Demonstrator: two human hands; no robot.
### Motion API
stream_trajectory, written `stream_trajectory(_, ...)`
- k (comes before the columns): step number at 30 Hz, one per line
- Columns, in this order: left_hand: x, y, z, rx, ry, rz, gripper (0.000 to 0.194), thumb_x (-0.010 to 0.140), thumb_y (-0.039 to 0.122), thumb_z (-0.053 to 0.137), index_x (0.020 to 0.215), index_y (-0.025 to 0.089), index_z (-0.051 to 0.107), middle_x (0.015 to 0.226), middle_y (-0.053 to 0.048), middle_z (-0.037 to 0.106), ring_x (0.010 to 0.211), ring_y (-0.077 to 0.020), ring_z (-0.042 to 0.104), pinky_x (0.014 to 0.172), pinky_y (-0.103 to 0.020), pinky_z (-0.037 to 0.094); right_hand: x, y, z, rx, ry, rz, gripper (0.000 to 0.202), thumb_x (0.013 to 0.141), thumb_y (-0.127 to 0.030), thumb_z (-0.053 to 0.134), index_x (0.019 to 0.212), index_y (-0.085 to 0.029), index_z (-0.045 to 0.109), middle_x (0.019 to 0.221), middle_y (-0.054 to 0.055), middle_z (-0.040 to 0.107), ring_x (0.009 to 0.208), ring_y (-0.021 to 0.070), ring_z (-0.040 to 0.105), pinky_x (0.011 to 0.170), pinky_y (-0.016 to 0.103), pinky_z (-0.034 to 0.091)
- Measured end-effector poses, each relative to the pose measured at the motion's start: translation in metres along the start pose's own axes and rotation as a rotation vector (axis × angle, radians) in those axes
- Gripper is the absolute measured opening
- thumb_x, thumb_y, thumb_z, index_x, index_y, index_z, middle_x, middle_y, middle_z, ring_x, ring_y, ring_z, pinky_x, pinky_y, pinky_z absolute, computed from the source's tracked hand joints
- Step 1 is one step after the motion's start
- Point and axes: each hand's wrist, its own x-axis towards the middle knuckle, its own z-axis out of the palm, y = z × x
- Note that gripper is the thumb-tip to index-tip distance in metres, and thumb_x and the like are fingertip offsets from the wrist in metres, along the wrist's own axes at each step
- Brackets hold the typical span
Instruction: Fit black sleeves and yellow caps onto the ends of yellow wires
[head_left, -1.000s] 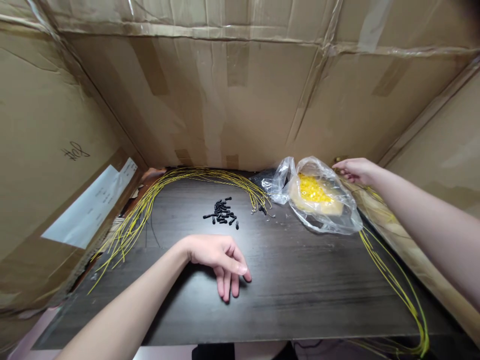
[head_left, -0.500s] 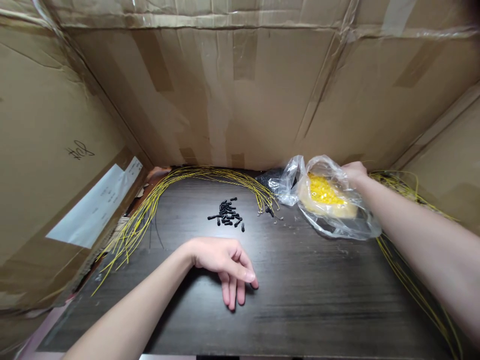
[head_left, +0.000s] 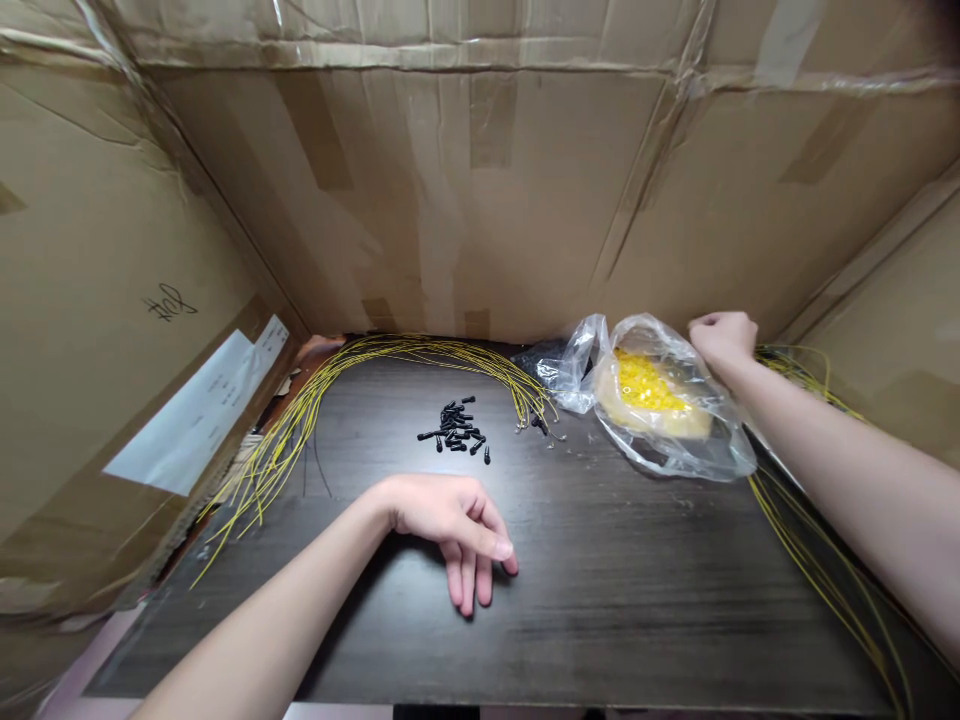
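My left hand (head_left: 457, 530) hovers low over or rests on the dark table, wrist bent and fingers pointing toward me. Its thumb lies against the index finger in a pinch, while the other fingers hang loosely; whatever is between the tips is too small to make out. Just beyond it lies a loose pile of small black plug-like pieces (head_left: 456, 428). My right hand (head_left: 724, 335) is at the back right, beside the clear plastic bag (head_left: 660, 465) of small yellow rings (head_left: 646, 382). Its fingers are curled closed, and their contents are hidden. Yellow wires (head_left: 795, 365) lie next to that wrist.
A bundle of yellow wires (head_left: 420, 345) with metal ends arches along the back left. Another clear bag (head_left: 555, 362) with black contents sits behind their ends. Cardboard walls (head_left: 450, 200) enclose the dark wood-grain table (head_left: 600, 620). More yellow wires (head_left: 817, 570) run under the right forearm.
My right hand has moved slightly right and up, coming out from behind the bag's rim, and its curled fingers now show more clearly. My left hand has barely moved.
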Motion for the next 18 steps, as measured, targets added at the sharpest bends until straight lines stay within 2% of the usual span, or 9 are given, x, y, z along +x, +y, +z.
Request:
stream_trajectory(1,0.000,0.000,0.000,0.001,0.001,0.001,0.040,0.081,0.043,0.073,0.108,0.013,0.071,0.080,-0.010,0.075,0.068,-0.0217,0.074,0.062,-0.031,0.060,0.004,-0.009,-0.004,-0.015,0.051,0.020,0.012,0.072,-0.009,0.063,0.066,-0.011,0.073,0.063,0.016,0.067,0.057,0.0171,0.049,0.065,0.035,0.034)
stream_trajectory(3,0.000,0.001,0.001,0.007,0.001,0.005,0.039,0.082,0.043,0.072,0.107,0.013,0.071,0.080,-0.011,0.075,0.068,-0.0213,0.074,0.062,-0.030,0.060,0.008,-0.034,-0.011,-0.014,0.121,0.052,0.020,0.078,-0.016,0.060,0.086,-0.008,0.077,0.079,0.020,0.072,0.064,0.0180,0.055,0.069,0.034,0.039)
stream_trajectory(5,-0.001,0.001,0.001,0.014,0.004,0.011,0.038,0.082,0.043,0.072,0.106,0.013,0.071,0.081,-0.011,0.076,0.068,-0.0211,0.074,0.062,-0.030,0.060,0.003,-0.068,-0.018,0.072,0.123,-0.034,0.026,0.081,-0.021,0.059,0.096,-0.009,0.077,0.088,0.017,0.073,0.070,0.0174,0.061,0.072,0.031,0.043)
stream_trajectory(7,-0.001,0.001,0.001,0.016,0.006,0.019,0.037,0.082,0.043,0.072,0.105,0.013,0.072,0.082,-0.011,0.076,0.069,-0.0212,0.074,0.063,-0.030,0.060,-0.014,-0.104,-0.023,0.191,0.037,-0.183,0.025,0.082,-0.024,0.060,0.096,-0.012,0.077,0.086,0.012,0.074,0.072,0.0174,0.063,0.070,0.029,0.046)
stream_trajectory(10,-0.002,0.000,0.000,0.016,0.008,0.028,0.037,0.082,0.043,0.072,0.104,0.013,0.072,0.083,-0.012,0.076,0.069,-0.0215,0.074,0.064,-0.031,0.060,-0.058,-0.146,-0.020,0.192,-0.305,-0.333,0.019,0.079,-0.025,0.064,0.090,-0.017,0.077,0.079,0.006,0.073,0.068,0.0173,0.063,0.065,0.029,0.047)
stream_trajectory(11,-0.002,0.000,0.000,0.017,0.008,0.030,0.037,0.082,0.043,0.072,0.104,0.013,0.072,0.083,-0.012,0.076,0.070,-0.0216,0.074,0.064,-0.031,0.060,-0.075,-0.153,-0.015,0.150,-0.365,-0.366,0.017,0.079,-0.024,0.064,0.089,-0.018,0.077,0.079,0.005,0.073,0.069,0.0178,0.063,0.067,0.030,0.048)
stream_trajectory(13,-0.002,-0.001,0.001,0.019,0.008,0.034,0.037,0.082,0.043,0.072,0.104,0.013,0.073,0.083,-0.012,0.076,0.070,-0.0218,0.074,0.065,-0.031,0.060,-0.108,-0.156,-0.001,0.048,-0.386,-0.434,0.018,0.080,-0.019,0.061,0.090,-0.018,0.076,0.085,0.007,0.073,0.076,0.0200,0.064,0.073,0.033,0.049)
stream_trajectory(15,-0.002,-0.001,0.001,0.022,0.008,0.040,0.037,0.082,0.043,0.072,0.104,0.013,0.073,0.084,-0.012,0.076,0.070,-0.0217,0.074,0.065,-0.031,0.060,-0.134,-0.146,0.015,-0.071,-0.372,-0.456,0.022,0.081,-0.014,0.058,0.095,-0.017,0.075,0.093,0.010,0.071,0.087,0.0243,0.064,0.081,0.036,0.049)
stream_trajectory(18,-0.002,-0.002,0.001,0.020,0.012,0.043,0.036,0.082,0.043,0.072,0.103,0.014,0.073,0.082,-0.011,0.076,0.069,-0.0211,0.074,0.064,-0.030,0.060,-0.153,-0.122,0.033,-0.160,-0.357,-0.434,0.027,0.083,-0.018,0.057,0.106,-0.013,0.072,0.100,0.014,0.069,0.097,0.0287,0.061,0.088,0.040,0.047)
